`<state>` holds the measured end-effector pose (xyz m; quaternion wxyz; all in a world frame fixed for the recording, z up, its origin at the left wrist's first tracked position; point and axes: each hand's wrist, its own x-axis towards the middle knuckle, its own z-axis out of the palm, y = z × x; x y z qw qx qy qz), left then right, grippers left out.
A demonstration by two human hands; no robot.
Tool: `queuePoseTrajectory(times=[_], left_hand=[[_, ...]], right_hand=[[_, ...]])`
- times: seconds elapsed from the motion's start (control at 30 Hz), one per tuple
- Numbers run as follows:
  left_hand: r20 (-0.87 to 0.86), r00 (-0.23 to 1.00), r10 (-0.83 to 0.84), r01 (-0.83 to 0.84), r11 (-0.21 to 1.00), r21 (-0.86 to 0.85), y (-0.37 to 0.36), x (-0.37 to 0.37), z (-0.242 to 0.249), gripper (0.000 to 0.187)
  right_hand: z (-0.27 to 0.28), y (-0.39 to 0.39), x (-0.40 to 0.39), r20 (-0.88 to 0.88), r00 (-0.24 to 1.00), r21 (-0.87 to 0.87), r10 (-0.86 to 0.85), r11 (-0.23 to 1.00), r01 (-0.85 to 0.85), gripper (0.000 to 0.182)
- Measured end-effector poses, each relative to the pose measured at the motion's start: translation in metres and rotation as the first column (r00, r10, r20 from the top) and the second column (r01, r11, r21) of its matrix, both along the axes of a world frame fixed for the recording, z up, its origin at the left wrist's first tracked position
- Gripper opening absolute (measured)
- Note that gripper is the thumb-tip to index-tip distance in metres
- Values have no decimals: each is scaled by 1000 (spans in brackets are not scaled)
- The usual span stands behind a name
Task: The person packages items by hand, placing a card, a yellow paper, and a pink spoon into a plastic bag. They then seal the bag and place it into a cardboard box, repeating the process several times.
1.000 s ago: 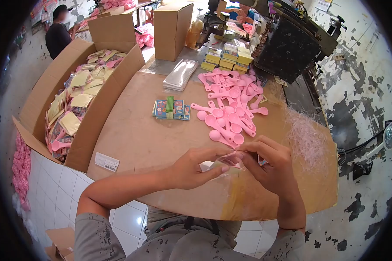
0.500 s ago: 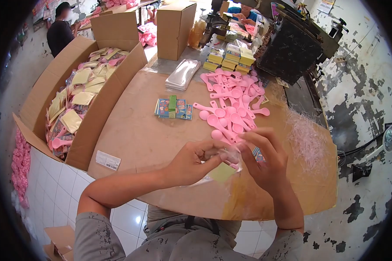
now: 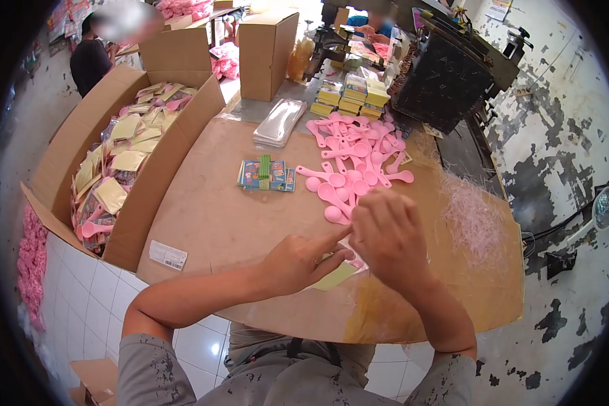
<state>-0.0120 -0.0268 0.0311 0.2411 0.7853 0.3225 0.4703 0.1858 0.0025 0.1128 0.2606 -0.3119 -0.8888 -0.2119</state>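
Observation:
A clear plastic bag (image 3: 360,262) with a pale yellow card (image 3: 335,277) and something pink in it is near the table's front edge. My left hand (image 3: 308,260) pinches the bag's upper part between thumb and fingers. Against the bag's top end my right hand (image 3: 389,233) is closed, its fingers curled; what they hold is hidden. Just beyond lies a heap of pink measuring spoons (image 3: 360,150). To its left sits a stack of blue printed cards (image 3: 250,174) bound by a green band (image 3: 264,170).
At left, a large open carton (image 3: 162,159) holds many filled packets (image 3: 128,161). Clear plastic sleeves (image 3: 279,123) and yellow-edged card stacks (image 3: 354,91) lie farther back. Thin plastic strips (image 3: 477,220) are piled at right, near a black machine (image 3: 443,78). Two people are in the background.
My right hand has gone from spread fingers to a curled fist and moved slightly up and left over the bag. My left hand stays at the bag, its index finger now stretched toward the right hand.

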Motion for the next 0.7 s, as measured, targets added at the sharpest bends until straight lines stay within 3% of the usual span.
queuePoseTrajectory(times=[0.03, 0.13, 0.17, 0.2, 0.27, 0.33, 0.4, 0.43, 0.47, 0.53, 0.6, 0.7], left_hand=[[17, 1000, -15, 15, 999, -50, 1, -1, 2, 48], [142, 988, -55, 86, 971, -222, 4, -4, 10, 44], [230, 971, -69, 136, 947, -290, 6, -3, 8, 42], [319, 945, -78, 195, 914, -355, 7, -2, 7, 40], [395, 912, -111, 284, 865, -413, 9, -2, 7, 35], [427, 897, -117, 327, 825, -461, 13, -2, 7, 32], [415, 904, -98, 320, 801, -507, 14, -3, 5, 30], [416, 904, -104, 323, 802, -503, 14, -2, 4, 29], [414, 904, -109, 325, 803, -499, 14, -2, 3, 29], [385, 916, -111, 304, 818, -488, 17, -3, 3, 27], [343, 935, -91, 260, 835, -486, 16, -3, 0, 24], [388, 918, -79, 277, 829, -486, 20, 0, -9, 23]], right_hand=[[3, 3, 2, -32, 999, -45, -28, 999, 26, 22], [20, 14, 35, -439, 891, -392, -112, 917, -78, 12], [30, 11, 54, -559, 808, -644, -189, 712, -279, 11], [37, 6, 79, -623, 716, -768, -314, 417, -486, 11], [33, 10, 150, -811, 519, -569, -269, 157, -807, 10], [36, 20, 206, -920, 340, -355, -196, 41, -934, 5], [19, 37, 261, -777, 472, -625, -417, 426, -654, 9], [6, 46, 275, -695, 477, -718, -537, 550, -427, 14], [-6, 54, 280, -330, 748, -819, -576, 569, 77, 31], [-60, 57, 328, -138, 787, -558, -601, 704, 440, 40], [-48, 44, 313, -239, 707, -638, -666, 656, 403, 43], [-21, 28, 280, -121, 707, -502, -697, 657, 562, 40]])
